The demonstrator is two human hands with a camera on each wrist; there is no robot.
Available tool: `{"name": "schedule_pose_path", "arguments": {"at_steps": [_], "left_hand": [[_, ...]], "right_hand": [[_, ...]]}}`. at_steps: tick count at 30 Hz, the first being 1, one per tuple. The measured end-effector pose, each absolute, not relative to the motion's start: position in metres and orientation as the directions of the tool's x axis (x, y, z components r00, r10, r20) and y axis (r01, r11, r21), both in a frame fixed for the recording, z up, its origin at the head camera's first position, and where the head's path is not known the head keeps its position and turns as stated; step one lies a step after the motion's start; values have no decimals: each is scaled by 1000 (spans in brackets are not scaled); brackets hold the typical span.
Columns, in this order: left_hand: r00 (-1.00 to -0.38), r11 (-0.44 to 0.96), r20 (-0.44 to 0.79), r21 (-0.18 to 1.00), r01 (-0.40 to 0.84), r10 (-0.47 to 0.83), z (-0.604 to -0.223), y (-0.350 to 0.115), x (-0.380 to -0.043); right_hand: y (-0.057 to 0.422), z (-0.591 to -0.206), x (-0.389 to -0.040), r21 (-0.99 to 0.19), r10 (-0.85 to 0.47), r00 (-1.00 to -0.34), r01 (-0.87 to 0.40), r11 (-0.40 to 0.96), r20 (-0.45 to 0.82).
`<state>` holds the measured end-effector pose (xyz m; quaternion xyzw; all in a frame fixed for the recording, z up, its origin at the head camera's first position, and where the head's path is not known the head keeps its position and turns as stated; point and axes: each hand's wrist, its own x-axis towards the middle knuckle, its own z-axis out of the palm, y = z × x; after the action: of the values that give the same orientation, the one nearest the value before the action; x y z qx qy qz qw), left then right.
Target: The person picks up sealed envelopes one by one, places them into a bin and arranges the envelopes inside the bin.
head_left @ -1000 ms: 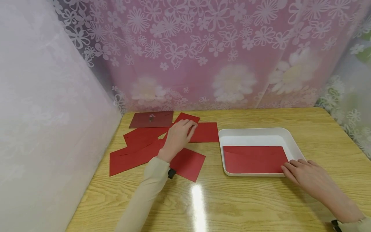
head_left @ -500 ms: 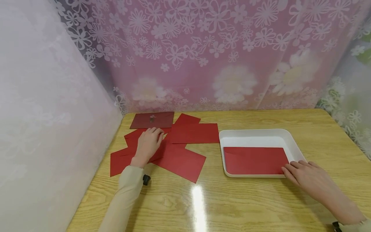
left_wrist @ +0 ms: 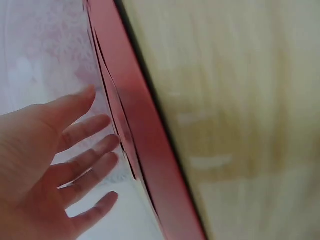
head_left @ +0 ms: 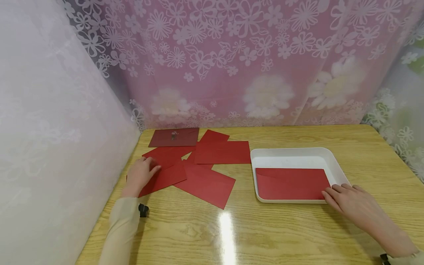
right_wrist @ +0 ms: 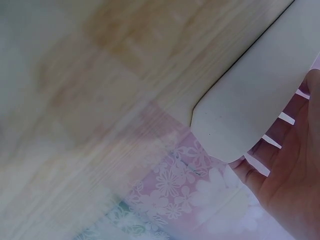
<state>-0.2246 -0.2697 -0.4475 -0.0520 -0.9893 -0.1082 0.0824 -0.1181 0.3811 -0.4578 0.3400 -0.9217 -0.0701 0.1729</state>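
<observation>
My left hand [head_left: 139, 175] hovers at the left end of a scattered group of red envelopes, over a red envelope [head_left: 163, 180]. In the left wrist view its fingers [left_wrist: 90, 162] are spread and hold nothing. A white tray [head_left: 291, 150] stands on the right, with a red envelope [head_left: 291, 184] lying flat along its near side. My right hand [head_left: 354, 202] rests with its fingertips on the tray's near right corner. The right wrist view shows those fingers [right_wrist: 272, 147] lying lightly bent along the rim of the tray [right_wrist: 245, 100].
More red envelopes overlap on the table, including one red envelope [head_left: 222, 152] beside the tray and another red envelope [head_left: 212, 186] nearer. A dark red envelope [head_left: 173, 137] with a small emblem lies at the back. Floral curtains [head_left: 212, 66] bound the wooden table [head_left: 265, 235].
My left hand has moved left and nearer across the envelopes, from the back middle to the left end. The envelopes, the tray and my right hand stay in place.
</observation>
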Motion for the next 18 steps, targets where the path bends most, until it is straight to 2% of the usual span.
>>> {"name": "schedule_pose_path", "arguments": {"at_steps": [9,18], "left_hand": [[-996,974,78,223,48,32,-448,-288,-216],[-998,966,-3,252,55,58,-448,-292,-213]], "right_hand": [[381,-458,-118,247,-652,-710,-603,758,266],[381,-458,-119,238,-644,-711,-599,765,281]]}}
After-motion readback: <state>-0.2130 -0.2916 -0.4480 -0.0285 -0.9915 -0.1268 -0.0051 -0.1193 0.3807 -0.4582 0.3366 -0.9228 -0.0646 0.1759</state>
